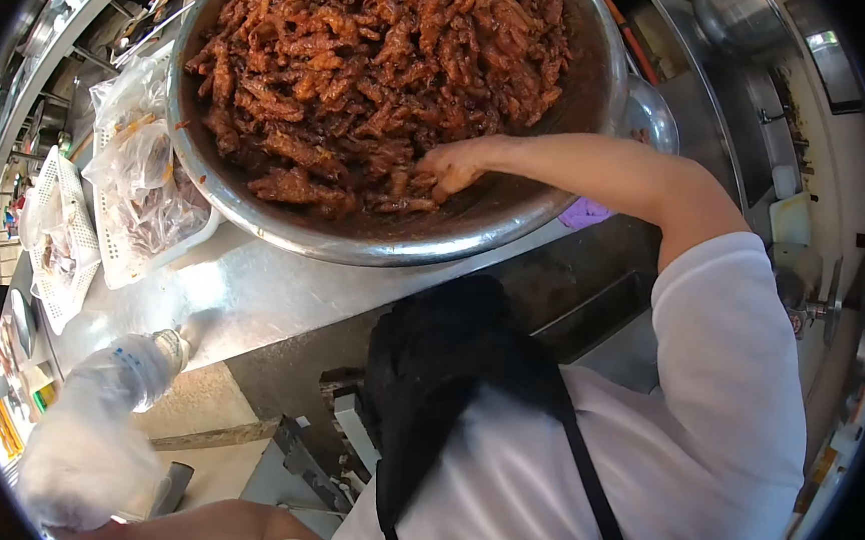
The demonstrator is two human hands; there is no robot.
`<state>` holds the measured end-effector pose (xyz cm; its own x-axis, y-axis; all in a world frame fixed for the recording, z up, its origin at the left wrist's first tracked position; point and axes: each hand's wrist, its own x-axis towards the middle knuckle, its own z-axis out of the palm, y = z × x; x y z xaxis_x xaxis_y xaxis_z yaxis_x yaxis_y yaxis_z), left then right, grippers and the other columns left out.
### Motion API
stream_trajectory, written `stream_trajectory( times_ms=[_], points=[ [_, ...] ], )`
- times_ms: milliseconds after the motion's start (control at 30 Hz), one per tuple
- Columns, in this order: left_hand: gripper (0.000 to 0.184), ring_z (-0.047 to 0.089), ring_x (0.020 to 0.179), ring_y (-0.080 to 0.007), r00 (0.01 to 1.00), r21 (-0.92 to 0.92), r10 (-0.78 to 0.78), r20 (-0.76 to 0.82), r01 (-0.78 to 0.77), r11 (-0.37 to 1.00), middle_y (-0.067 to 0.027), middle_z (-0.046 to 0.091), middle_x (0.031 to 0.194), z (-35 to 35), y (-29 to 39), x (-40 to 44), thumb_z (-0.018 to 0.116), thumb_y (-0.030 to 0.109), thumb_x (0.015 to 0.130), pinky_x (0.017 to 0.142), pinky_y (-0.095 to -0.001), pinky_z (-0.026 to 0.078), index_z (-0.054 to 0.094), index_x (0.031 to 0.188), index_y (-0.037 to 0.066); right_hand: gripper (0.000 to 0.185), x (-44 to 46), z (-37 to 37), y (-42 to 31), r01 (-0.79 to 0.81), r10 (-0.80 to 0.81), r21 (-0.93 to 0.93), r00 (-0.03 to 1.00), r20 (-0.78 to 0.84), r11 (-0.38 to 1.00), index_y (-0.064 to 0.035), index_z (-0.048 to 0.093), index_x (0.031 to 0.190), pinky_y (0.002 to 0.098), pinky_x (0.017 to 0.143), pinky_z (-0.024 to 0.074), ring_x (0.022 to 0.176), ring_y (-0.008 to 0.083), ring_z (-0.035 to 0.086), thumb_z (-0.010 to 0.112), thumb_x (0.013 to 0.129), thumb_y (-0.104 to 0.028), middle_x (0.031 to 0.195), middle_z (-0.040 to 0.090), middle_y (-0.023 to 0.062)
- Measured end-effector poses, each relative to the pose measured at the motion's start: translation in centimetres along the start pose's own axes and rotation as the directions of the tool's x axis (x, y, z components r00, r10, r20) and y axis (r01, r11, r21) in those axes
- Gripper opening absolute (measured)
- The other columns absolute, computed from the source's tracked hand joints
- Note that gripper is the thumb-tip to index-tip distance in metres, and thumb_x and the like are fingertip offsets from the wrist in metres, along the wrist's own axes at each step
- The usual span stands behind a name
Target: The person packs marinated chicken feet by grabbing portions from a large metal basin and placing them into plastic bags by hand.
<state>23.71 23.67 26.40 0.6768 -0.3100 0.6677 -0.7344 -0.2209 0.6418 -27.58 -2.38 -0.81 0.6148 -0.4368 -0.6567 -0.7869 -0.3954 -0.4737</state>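
Observation:
A large metal bowl (373,253) full of glossy red-brown chicken feet (376,75) fills the top middle. My right hand (452,168) reaches in over the near right rim, its curled fingers sunk among the pieces near the front wall. Part of the fingers is covered by the chicken feet. At lower left, a whitish translucent plastic bag (100,427) with blue marks is blurred and tilted up toward the table edge. My left hand (83,535) is at its lower end, closed on it, mostly hidden at the dark image border.
White perforated baskets (137,261) holding clear plastic bags (157,196) stand left of the bowl on the metal table (250,292). Purple cloth (584,213) lies under the bowl's right side. A smaller metal bowl (654,115) sits behind it. Shelves line the left side.

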Motion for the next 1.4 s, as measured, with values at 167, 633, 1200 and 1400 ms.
stream_trajectory(
  times_ms=[167,633,1200,1400],
  points=[
    [0.047,0.052,0.116,-0.0236,0.818,-0.081,-0.401,0.412,0.472,0.878,-0.0152,0.053,0.129,6.5,-2.6,-7.5,0.049,0.028,0.097,0.099,-0.0364,0.043,0.048,0.134,-0.001,0.061,-6.5,-4.2,-0.1,-0.332,0.332,-0.037,0.923,0.196,0.943,0.0004,0.05,0.129,0.0438,0.089,0.045,0.111,0.0313,0.055,0.066,0.079,-0.029,0.123,0.057,0.0215],
    [0.056,0.04,0.128,-0.0386,0.677,-0.1,0.087,0.731,-0.021,0.995,-0.0291,0.041,0.135,19.3,-4.4,-21.0,0.055,0.029,0.093,0.103,-0.046,0.034,0.039,0.133,-0.008,0.033,-9.7,-4.3,1.1,-0.314,0.358,-0.467,0.934,0.005,0.827,-0.0009,0.069,0.096,0.0422,0.08,0.0513,0.097,0.0331,0.064,0.061,0.082,-0.03,0.101,0.068,0.0169],
    [0.025,0.051,0.06,-0.0346,0.849,0.078,-0.142,0.508,0.119,0.99,-0.0243,0.054,0.068,12.7,0.0,-16.6,0.046,0.014,0.093,0.06,-0.0442,0.04,0.056,0.092,-0.009,0.024,-2.2,-7.0,-23.3,0.155,-0.309,0.885,0.951,-0.014,0.439,-0.0017,0.065,0.099,0.0315,0.049,0.0472,0.059,0.0141,0.058,0.061,0.089,-0.023,0.079,0.065,0.0073],
    [0.024,0.051,0.057,-0.0275,0.679,0.053,-0.328,0.657,0.393,0.918,-0.0193,0.055,0.066,10.0,0.7,-16.5,0.044,0.012,0.095,0.059,-0.0408,0.042,0.057,0.096,-0.008,0.016,14.2,2.0,-31.5,-0.096,-0.486,0.988,0.862,0.143,0.119,-0.001,0.064,0.083,0.0311,0.044,0.0452,0.054,0.0164,0.056,0.063,0.086,-0.017,0.069,0.061,0.0074]
  ],
)
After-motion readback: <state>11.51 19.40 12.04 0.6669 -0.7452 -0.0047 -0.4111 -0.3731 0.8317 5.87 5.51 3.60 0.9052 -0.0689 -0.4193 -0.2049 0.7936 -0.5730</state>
